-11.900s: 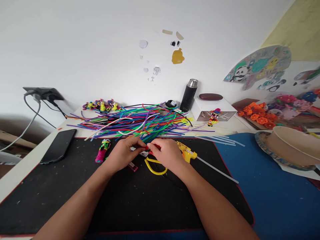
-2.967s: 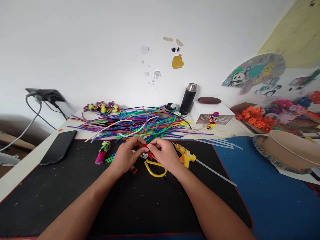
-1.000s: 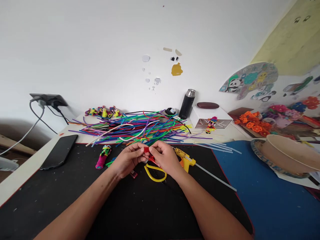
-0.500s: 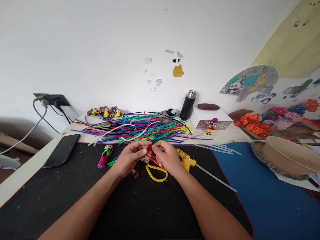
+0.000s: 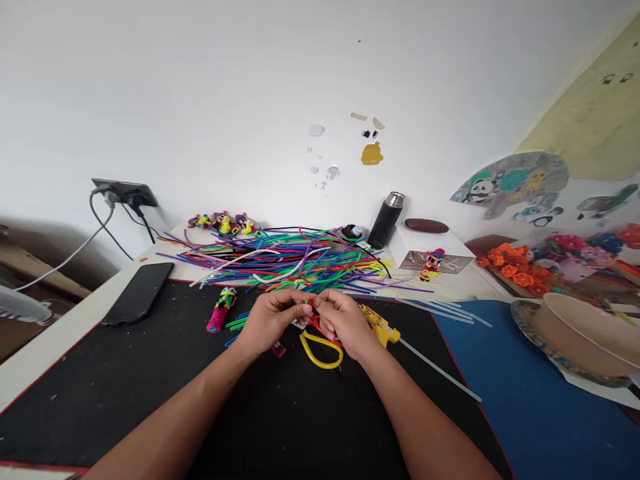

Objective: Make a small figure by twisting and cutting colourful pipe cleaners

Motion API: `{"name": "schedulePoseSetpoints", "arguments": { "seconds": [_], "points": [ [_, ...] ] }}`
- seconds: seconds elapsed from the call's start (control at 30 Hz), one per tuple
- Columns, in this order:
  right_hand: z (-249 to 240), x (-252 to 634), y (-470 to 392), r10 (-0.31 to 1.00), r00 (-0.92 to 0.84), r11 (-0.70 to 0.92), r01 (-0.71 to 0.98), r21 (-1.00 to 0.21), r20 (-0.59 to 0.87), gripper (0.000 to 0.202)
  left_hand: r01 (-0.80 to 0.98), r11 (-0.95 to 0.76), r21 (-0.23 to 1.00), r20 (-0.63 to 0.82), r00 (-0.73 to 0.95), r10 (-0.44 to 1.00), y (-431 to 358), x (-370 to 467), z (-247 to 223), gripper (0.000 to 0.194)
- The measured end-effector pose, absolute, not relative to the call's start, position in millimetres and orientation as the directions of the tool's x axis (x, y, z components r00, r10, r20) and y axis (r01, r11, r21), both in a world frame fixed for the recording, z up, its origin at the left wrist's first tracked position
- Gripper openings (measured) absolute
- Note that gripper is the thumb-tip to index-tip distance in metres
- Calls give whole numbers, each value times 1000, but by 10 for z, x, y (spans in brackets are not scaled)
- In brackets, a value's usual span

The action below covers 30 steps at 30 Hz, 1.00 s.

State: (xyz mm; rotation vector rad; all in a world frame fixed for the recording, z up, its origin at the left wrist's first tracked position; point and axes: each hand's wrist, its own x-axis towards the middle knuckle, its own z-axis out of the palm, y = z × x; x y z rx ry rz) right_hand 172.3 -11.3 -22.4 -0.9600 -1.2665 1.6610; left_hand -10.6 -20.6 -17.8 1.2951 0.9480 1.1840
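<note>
My left hand (image 5: 273,323) and my right hand (image 5: 345,323) meet over the black mat, both closed in a pinch. Between their fingertips is a small red and green piece (image 5: 309,303), apparently pipe cleaner; the fingers cover most of it. Below them lie scissors (image 5: 321,366) with a yellow and red handle, partly hidden by my right hand. A yellow glue gun (image 5: 384,331) with a long glue stick (image 5: 443,372) rests just right of my right hand. Left of my left hand are short green and blue pieces (image 5: 237,323) and a pink and green pipe-cleaner figure (image 5: 220,311).
A wide heap of coloured pipe cleaners (image 5: 280,257) spreads behind the hands. A phone (image 5: 139,293) lies left. Toward the back right stand a black flask (image 5: 386,221) and a white box (image 5: 450,250) with a small figure (image 5: 433,265). A large bowl (image 5: 585,333) sits far right.
The view has shifted, so everything appears a little farther right and lower. Both hands stay together on the red and green piece, and the fingers have shifted slightly around it.
</note>
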Motion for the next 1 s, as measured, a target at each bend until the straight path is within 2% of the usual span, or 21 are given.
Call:
{"name": "schedulePoseSetpoints", "arguments": {
  "seconds": [0.2,0.37,0.53,0.77,1.0],
  "points": [
    [-223,1715,-110,920,-377,-183,-179,-967,-105,41,-79,-114,990,128,200,971,-213,-110,-179,31],
    [-195,1720,-105,931,-348,-198,-216,-956,-114,39,-176,-93,980,137,254,957,-221,-103,-140,38],
    [-208,1714,-100,932,-348,-193,-234,-953,-104,38,-210,-39,977,100,288,952,-212,-112,-113,35],
    [-229,1717,-100,935,-338,-178,-185,-966,-107,33,-253,91,963,-2,331,944,-168,-154,-238,32],
    [-252,1704,-94,940,-320,-164,-127,-978,-117,32,-199,66,978,11,362,932,-144,-172,-203,30]
  ]
}}
